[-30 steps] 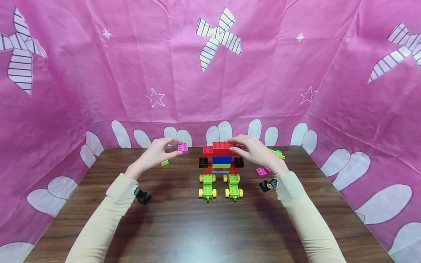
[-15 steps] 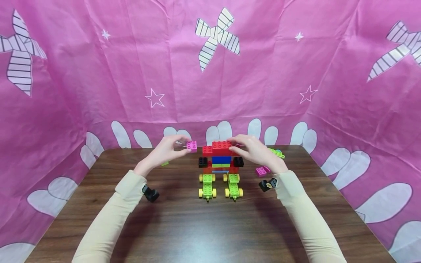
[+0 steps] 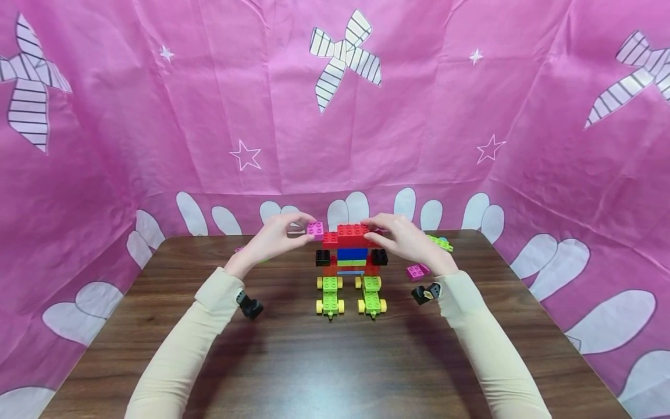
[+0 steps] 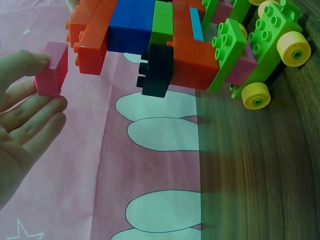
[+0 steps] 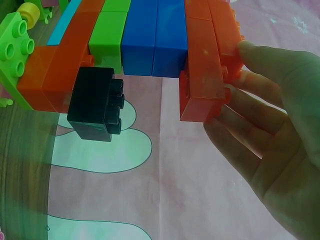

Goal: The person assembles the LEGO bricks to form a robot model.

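Note:
A figure of toy building bricks stands on the table. It has red bricks (image 3: pixel 352 234) on top, blue bricks (image 3: pixel 352 255) in its middle, and a black brick (image 3: pixel 322 258) jutting out each side. Two lime-green wheeled bases (image 3: pixel 330 299) with yellow wheels carry it. My left hand (image 3: pixel 274 237) pinches a pink brick (image 4: pixel 51 69) between thumb and fingers, just left of the red top; the left wrist view shows a gap between them. My right hand (image 5: pixel 280 110) grips the right end of the upper red brick (image 5: pixel 225 37), thumb on its near side.
Loose pink bricks (image 3: pixel 416 272) lie right of the figure, and a lime-green piece (image 3: pixel 441 244) sits behind the right hand. Something pink (image 3: pixel 239 249) shows partly behind the left hand. A pink patterned cloth (image 3: pixel 335 157) hangs around the wooden table (image 3: pixel 335 361).
My left hand has moved right with the pink brick, from well left of the figure to close beside its red top. The right hand and the figure have stayed in place.

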A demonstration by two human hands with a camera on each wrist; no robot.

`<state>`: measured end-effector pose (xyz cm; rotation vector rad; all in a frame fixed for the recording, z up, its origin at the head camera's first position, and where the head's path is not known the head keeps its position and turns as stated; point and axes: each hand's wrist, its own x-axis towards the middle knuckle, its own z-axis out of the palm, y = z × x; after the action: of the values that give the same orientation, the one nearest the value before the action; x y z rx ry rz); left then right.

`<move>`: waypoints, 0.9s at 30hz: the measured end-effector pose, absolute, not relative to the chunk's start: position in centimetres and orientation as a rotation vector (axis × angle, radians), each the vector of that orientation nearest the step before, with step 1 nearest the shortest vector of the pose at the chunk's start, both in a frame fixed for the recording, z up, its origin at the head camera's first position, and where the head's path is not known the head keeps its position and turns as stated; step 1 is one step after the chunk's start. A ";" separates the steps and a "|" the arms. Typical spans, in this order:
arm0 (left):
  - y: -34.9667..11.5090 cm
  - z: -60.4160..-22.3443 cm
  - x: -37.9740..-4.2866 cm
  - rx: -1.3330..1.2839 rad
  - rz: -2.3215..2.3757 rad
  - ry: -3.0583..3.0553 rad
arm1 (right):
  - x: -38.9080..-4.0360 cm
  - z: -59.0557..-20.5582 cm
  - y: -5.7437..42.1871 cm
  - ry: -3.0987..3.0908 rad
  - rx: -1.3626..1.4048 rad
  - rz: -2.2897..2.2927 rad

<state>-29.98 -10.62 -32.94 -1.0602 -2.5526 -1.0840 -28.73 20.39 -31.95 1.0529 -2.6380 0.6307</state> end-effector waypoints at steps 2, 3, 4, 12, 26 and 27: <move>-10.4 -32.9 -30.0 -1.049 -1.086 -2.560 | -28.7 -31.9 20.4 -2.633 1.060 0.628; -10.4 -32.9 -30.0 -1.047 -1.093 -2.561 | -28.7 -31.9 20.4 -2.629 1.065 0.627; -10.3 -32.9 -30.1 -1.044 -1.101 -2.564 | -28.7 -31.9 20.4 -2.626 1.066 0.626; -9.9 -33.3 -30.5 -1.066 -1.098 -2.536 | -28.8 -32.1 20.3 -2.640 1.046 0.642; -9.5 -33.9 -30.6 -1.098 -1.146 -2.518 | -28.7 -32.0 20.3 -2.640 1.044 0.642; -9.5 -33.9 -30.6 -1.098 -1.155 -2.520 | -28.8 -32.0 20.3 -2.640 1.043 0.642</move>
<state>-30.62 -9.54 -33.90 -1.0979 -2.5195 -1.1555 -28.75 20.33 -32.03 1.0428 -2.6403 0.6420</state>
